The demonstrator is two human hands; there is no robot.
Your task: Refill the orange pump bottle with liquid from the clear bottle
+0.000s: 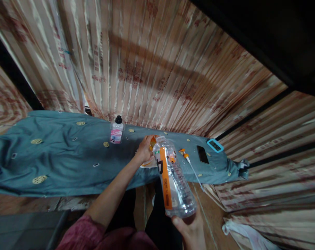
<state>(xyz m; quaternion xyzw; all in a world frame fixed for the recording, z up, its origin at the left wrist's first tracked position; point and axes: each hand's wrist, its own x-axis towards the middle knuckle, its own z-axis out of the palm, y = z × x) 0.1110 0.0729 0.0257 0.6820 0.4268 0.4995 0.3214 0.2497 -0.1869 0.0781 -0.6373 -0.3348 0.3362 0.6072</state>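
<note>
The right hand [191, 227] grips the big bottle [173, 177] by its bottom, and the left hand [144, 149] pinches its cap – tipped so far, water could spill on the cloth [56, 152].

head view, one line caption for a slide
Right hand tilts a clear bottle toward the left hand over a teal cloth.

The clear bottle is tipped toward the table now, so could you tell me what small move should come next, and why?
Probably steady the neck before tipping further. The right hand holds the clear bottle by its base, tilted with its mouth toward the left hand, which holds something orange, partly hidden, on the teal cloth. The mouth's alignment cannot be confirmed, so a spill seems possible.
</note>
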